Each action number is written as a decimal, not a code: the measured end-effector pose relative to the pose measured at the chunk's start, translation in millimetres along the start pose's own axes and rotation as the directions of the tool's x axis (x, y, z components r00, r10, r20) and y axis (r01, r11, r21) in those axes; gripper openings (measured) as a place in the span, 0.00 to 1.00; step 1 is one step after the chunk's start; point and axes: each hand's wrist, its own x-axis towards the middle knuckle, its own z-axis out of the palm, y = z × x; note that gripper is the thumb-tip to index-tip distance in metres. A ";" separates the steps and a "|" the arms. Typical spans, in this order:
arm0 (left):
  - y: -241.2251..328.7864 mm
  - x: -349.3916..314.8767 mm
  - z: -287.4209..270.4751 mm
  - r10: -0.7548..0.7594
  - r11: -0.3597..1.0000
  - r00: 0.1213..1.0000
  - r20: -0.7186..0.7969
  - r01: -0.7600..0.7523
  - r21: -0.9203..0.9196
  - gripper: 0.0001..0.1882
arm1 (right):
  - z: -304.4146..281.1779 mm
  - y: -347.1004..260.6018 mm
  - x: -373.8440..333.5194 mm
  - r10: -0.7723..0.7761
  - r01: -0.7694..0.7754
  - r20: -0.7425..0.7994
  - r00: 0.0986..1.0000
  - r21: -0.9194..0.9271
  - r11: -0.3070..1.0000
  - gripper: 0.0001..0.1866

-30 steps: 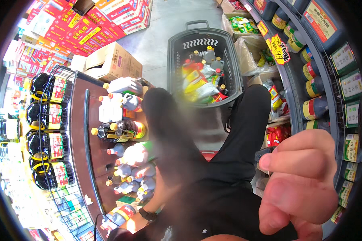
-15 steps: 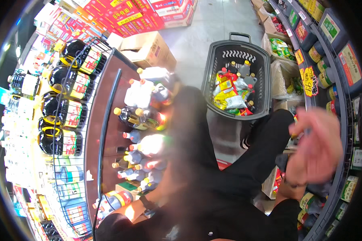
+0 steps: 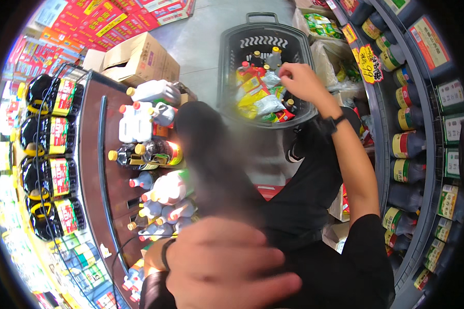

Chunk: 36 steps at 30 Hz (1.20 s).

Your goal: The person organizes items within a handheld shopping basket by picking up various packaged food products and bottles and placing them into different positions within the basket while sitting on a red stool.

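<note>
My right hand (image 3: 303, 83) is over the right side of a dark plastic shopping basket (image 3: 232, 110), its fingers curled together. Whatever they may hold is hidden. Inside the basket lie yellow and red packets (image 3: 257, 92), a pale packet (image 3: 269, 104) and several small capped bottles (image 3: 276, 54). Close to me, my left hand (image 3: 227, 262) hangs over my lap with its fingers stretched out and slightly blurred; nothing shows in it. Beyond it on the left stand several dark bottles (image 3: 160, 152) and white jugs (image 3: 135, 123).
Shelves of bottles (image 3: 408, 144) line the right side. On the left are a brown display ledge (image 3: 90, 154) and a wire rack of big dark bottles (image 3: 62, 136). A cardboard box (image 3: 144, 59) stands ahead, near stacked red cartons (image 3: 103, 20). Open boxes of packets (image 3: 322, 26) flank the basket.
My right hand has moved from beside the right shelf to over the basket. My left hand has risen into view above my lap. The view has shifted to the right.
</note>
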 end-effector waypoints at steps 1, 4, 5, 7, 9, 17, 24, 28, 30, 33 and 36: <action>3.3 3.0 7.1 -0.005 1.000 1.000 0.003 0.005 0.001 0.10 | 13.1 0.1 9.4 0.009 -0.010 0.061 0.998 0.017 1.000 0.10; 4.3 18.7 17.0 -0.225 0.973 0.974 0.014 0.224 0.051 0.05 | 40.5 14.1 22.5 0.043 -0.035 0.177 0.983 -0.053 0.998 0.11; 1.1 22.3 18.3 -0.230 0.972 0.973 0.018 0.229 0.042 0.05 | 47.1 14.7 24.2 0.052 -0.022 0.242 0.969 -0.126 0.992 0.13; -6.0 28.3 21.3 -0.317 0.947 0.947 0.055 0.313 0.076 0.05 | 68.2 16.5 26.8 0.125 -0.091 0.280 0.952 -0.130 0.987 0.13; -15.4 26.2 27.3 -0.291 0.952 0.957 -0.016 0.291 0.096 0.06 | 98.7 34.6 33.8 0.171 -0.077 0.411 0.895 -0.234 0.969 0.13; -51.4 16.2 -3.3 -0.327 0.939 0.945 -0.005 0.326 0.109 0.15 | 185.3 49.4 42.8 0.217 -0.038 0.618 0.756 -0.290 0.956 0.18; -75.2 19.1 5.4 -0.409 0.908 0.912 0.015 0.405 0.110 0.09 | 192.9 41.2 46.4 0.362 -0.090 0.775 0.519 -0.371 0.924 0.20; -76.0 20.9 7.0 -0.430 0.890 0.903 -0.020 0.428 0.159 0.09 | 209.7 40.9 39.4 0.437 -0.228 0.610 0.661 -0.391 0.892 0.19; -75.7 22.2 7.5 -0.398 0.899 0.917 0.015 0.386 0.208 0.09 | 210.4 50.9 37.2 0.429 -0.205 0.635 0.643 -0.396 0.895 0.20; -129.5 16.7 12.9 0.379 0.919 0.924 -0.044 -0.371 0.134 0.06 | 221.1 53.0 38.3 0.403 -0.170 0.663 0.631 -0.388 0.906 0.20; -99.0 26.4 9.9 -0.157 0.968 0.965 0.208 0.109 0.224 0.04 | 205.4 46.8 42.7 0.367 -0.166 0.581 0.727 -0.370 0.914 0.15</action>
